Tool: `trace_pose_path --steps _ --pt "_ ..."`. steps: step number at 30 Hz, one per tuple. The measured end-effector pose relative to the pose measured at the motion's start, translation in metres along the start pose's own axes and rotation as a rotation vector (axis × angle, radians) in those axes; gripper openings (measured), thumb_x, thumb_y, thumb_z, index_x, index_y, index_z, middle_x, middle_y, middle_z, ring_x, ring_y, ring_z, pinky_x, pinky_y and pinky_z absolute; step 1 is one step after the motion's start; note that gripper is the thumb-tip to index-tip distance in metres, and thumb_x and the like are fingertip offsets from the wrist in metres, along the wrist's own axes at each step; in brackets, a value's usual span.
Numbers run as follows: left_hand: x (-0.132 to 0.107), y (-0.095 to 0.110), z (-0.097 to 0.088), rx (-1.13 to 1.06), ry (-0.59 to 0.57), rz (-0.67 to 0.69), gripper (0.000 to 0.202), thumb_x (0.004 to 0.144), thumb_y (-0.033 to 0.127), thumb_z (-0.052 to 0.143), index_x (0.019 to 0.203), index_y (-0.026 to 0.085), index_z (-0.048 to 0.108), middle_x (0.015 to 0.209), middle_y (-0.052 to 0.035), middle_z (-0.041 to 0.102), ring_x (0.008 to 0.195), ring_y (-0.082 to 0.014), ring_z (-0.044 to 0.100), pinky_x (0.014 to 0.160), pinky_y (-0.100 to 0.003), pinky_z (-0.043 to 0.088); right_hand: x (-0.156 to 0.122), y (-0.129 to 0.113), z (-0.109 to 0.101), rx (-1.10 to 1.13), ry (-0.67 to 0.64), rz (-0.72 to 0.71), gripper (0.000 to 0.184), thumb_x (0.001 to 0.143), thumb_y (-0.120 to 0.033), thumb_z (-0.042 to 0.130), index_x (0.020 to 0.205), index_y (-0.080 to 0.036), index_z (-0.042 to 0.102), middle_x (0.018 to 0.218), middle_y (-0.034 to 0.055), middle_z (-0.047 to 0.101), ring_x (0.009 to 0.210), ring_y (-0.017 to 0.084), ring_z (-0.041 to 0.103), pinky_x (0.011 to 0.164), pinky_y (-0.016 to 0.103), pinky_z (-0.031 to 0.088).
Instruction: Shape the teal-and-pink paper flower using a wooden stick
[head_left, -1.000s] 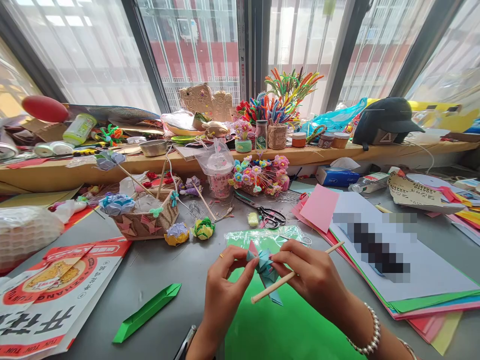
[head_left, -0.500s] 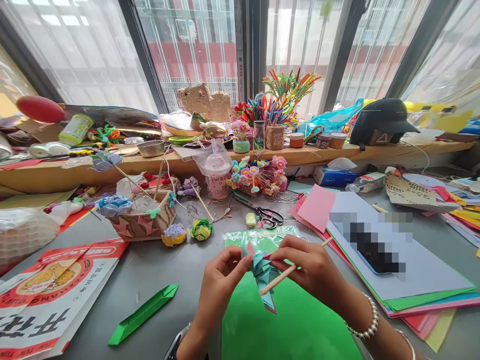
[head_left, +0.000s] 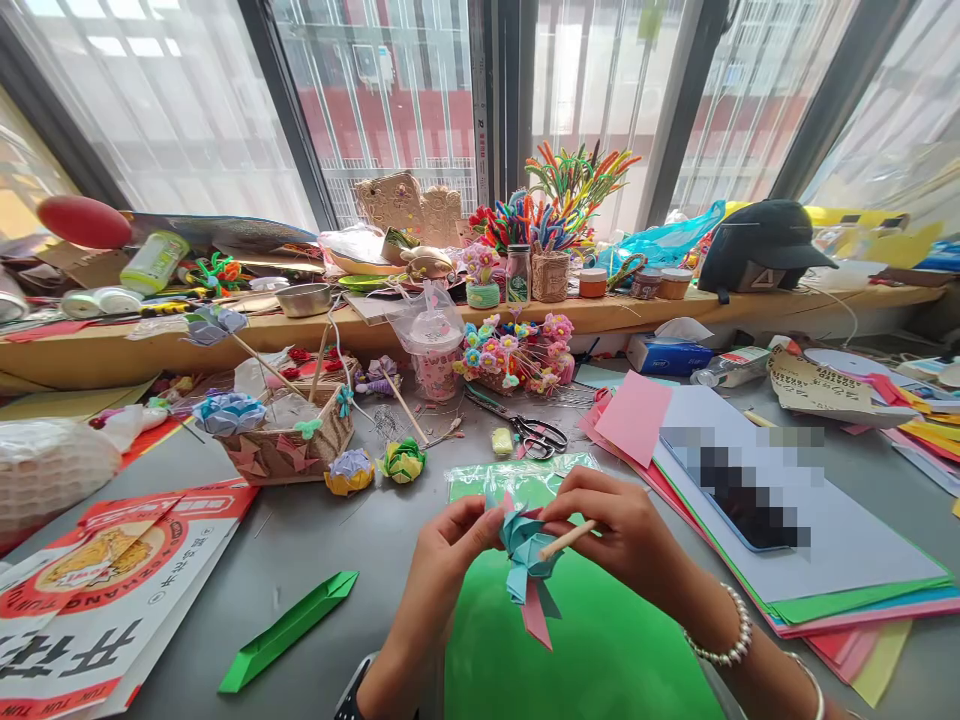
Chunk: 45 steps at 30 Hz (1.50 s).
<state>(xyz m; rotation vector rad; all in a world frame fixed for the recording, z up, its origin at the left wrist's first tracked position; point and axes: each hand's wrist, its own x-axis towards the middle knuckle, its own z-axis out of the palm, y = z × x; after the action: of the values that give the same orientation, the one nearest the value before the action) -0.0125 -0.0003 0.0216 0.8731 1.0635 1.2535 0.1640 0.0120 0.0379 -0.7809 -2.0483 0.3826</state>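
Note:
Between my hands is a light-blue and pink folded-paper piece (head_left: 526,552), its pointed flaps sticking out and one pink strip hanging down. My left hand (head_left: 442,565) pinches its upper left side with thumb and fingers. My right hand (head_left: 626,525) is closed around a thin wooden stick (head_left: 571,538), its fingertips also at the paper's right edge. The stick's blunt end lies over the paper's right side; whether it touches is unclear. Beneath them lies a bright green sheet (head_left: 592,650) with clear plastic at its far edge. A folded green paper strip (head_left: 289,632) rests to the left.
Scissors (head_left: 544,430) and two folded paper flowers, one purple-yellow (head_left: 349,472), one green-yellow (head_left: 403,460), lie beyond my hands. A decorated box (head_left: 289,455) stands left of a lidded cup (head_left: 435,365). At right, a phone (head_left: 739,500) rests on stacked coloured paper (head_left: 847,530).
The folded paper has turned in my fingers, bringing its blue folds and pink strip into fuller view. The stick's near end has shifted up and to the right.

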Motion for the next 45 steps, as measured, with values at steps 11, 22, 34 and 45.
trace_pose_path --steps 11,22,34,45 --pt "0.002 -0.006 -0.004 0.008 -0.007 0.003 0.021 0.057 0.033 0.075 0.064 0.015 0.066 0.056 0.0012 0.062 0.056 -0.0127 0.056 0.057 -0.023 0.043 0.001 -0.003 -0.004 0.018 -0.073 -0.069 0.023 0.085 -0.028 0.052 0.069 -0.015 0.063 0.063 0.0025 0.057 0.055 0.011 0.053 0.049 0.02 0.042" --pt "0.001 -0.007 -0.002 0.03 -0.02 0.013 0.024 0.057 0.034 0.074 0.063 0.013 0.066 0.056 0.0003 0.059 0.053 -0.0107 0.051 0.052 -0.021 0.041 -0.001 -0.004 -0.007 0.013 -0.164 -0.101 0.021 0.084 -0.023 0.053 0.068 -0.015 0.063 0.061 0.0007 0.054 0.052 0.009 0.049 0.048 0.019 0.037" --pt "-0.002 -0.004 -0.001 0.031 -0.044 0.034 0.02 0.057 0.032 0.074 0.061 0.015 0.065 0.056 0.0019 0.058 0.056 -0.0106 0.05 0.053 -0.02 0.039 -0.003 -0.008 -0.009 0.033 -0.259 -0.075 0.012 0.079 -0.013 0.056 0.068 -0.016 0.061 0.064 -0.0005 0.054 0.055 0.009 0.051 0.05 0.018 0.037" --pt "-0.007 0.004 0.001 0.03 -0.018 0.176 0.013 0.059 0.025 0.072 0.058 0.016 0.063 0.06 0.005 0.051 0.057 -0.0077 0.047 0.054 -0.015 0.038 -0.001 -0.01 -0.013 0.04 -0.119 0.059 0.011 0.08 -0.022 0.058 0.072 -0.015 0.063 0.065 0.0014 0.057 0.057 0.011 0.051 0.052 0.021 0.038"
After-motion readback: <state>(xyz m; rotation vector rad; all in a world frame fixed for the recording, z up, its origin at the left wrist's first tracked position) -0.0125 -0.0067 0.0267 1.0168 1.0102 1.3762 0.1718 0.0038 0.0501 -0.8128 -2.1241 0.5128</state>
